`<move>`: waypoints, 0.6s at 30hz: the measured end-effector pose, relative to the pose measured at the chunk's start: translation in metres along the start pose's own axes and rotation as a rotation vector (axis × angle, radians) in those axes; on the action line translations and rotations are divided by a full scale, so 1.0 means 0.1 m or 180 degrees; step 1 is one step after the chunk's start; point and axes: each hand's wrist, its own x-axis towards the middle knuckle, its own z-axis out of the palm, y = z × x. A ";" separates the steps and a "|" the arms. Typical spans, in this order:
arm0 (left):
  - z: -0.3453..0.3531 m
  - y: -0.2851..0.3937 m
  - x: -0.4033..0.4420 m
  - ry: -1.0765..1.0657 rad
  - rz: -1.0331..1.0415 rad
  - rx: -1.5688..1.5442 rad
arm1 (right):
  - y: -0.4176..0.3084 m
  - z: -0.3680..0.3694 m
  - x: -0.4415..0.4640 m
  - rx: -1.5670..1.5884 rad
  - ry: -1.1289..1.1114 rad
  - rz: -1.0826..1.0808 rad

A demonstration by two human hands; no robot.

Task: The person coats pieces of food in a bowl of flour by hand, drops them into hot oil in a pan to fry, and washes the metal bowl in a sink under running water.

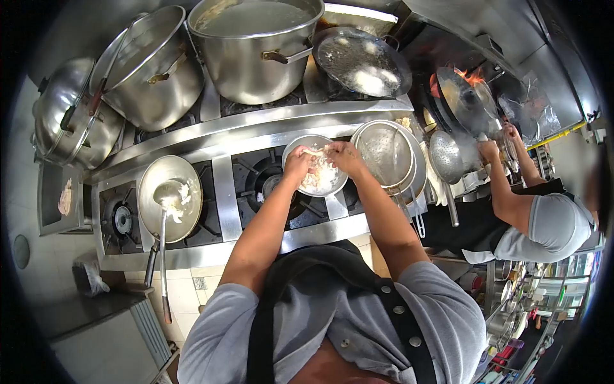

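Person's left hand (297, 165) and right hand (346, 157) both pinch a pale piece (314, 153) over the bowl (310, 140) at 12 o'clock, so probably mid hand-working step, next move likely just needs a light grip.

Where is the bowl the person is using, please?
In the head view, the bowl is near the centre, over the stove, beneath the left hand and right hand and just left of the colander.

Commercial kitchen: gas burners (123, 219), large steel stockpots (252, 67), wok (465, 109) amid flames (472, 76).
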 end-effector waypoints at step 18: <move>0.03 -0.03 -0.06 0.0528 -0.0247 0.0336 | -0.39 -0.44 0.13 0.2700 -0.0562 0.0783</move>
